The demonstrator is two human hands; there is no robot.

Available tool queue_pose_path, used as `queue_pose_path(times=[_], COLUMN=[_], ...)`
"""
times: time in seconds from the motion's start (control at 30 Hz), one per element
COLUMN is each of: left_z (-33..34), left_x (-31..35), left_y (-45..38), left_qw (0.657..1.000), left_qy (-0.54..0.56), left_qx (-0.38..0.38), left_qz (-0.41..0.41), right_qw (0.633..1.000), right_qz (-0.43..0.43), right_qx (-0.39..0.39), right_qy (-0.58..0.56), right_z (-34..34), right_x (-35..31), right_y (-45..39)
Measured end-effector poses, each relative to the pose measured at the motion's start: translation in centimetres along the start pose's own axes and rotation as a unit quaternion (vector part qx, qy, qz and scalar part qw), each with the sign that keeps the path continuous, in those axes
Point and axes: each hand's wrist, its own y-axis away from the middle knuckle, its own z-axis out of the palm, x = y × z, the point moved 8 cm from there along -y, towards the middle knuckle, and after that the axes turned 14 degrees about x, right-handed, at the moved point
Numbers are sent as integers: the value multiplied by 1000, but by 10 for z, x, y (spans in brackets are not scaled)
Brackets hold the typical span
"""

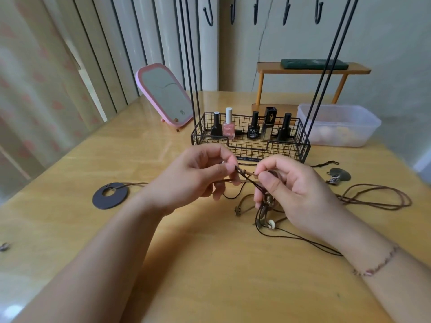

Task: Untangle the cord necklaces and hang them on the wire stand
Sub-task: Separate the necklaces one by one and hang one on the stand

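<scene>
A tangle of brown and black cord necklaces [263, 206] lies on the wooden table [186, 264] in front of the black wire stand [250, 145]. My left hand [196, 176] pinches the cords at their left side. My right hand [296, 185] pinches the same cords a little to the right, lifting them just above the table. Beads and a white ring hang below my right hand. One cord runs left to a dark round pendant [109, 195]. A brown loop [377, 197] trails to the right. The stand's hooks [256, 12] at the top carry nothing.
The stand's basket holds several nail polish bottles [254, 125]. A pink mirror [165, 94] stands at the back left, a clear plastic box [338, 124] at the back right, a small wooden shelf [312, 68] behind. A metal disc pendant [338, 174] lies right of the basket.
</scene>
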Motion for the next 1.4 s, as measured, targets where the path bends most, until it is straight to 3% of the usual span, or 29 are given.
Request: queue_pose_path(times=[0.33,0.57,0.77,0.87,1.1,1.17,1.23,1.33,1.4], left_z=[-1,-5,-3,-1,-1,-1,0,2,2], left_x=[-1,-2,1,6,3,3,5,8,10], left_y=[0,-1,1,2,0,0,0,1,2], left_qw=[999,1000,998,998,998,999,999,999,999], left_qy=[49,-10,-51,-56,-42,-31,-22,-4,10], left_qx=[1,15,24,35,35,30,24,15,10], left_qz=[-21,-6,7,21,20,24,30,41,47], right_qw=[992,992,964,963,971,992,994,951,925], right_qz=[58,3,104,141,140,78,6,-24,-55], right_qx=[4,113,125,143,69,65,53,7,-37], right_qy=[-114,-64,-210,-182,-179,-82,93,307,374], right_z=[2,-15,-20,-27,-28,-34,-35,-28,-18], right_x=[3,1,4,11,5,-2,-2,6,2], right_y=[1,-6,-7,-6,-6,-8,-10,-8,-5])
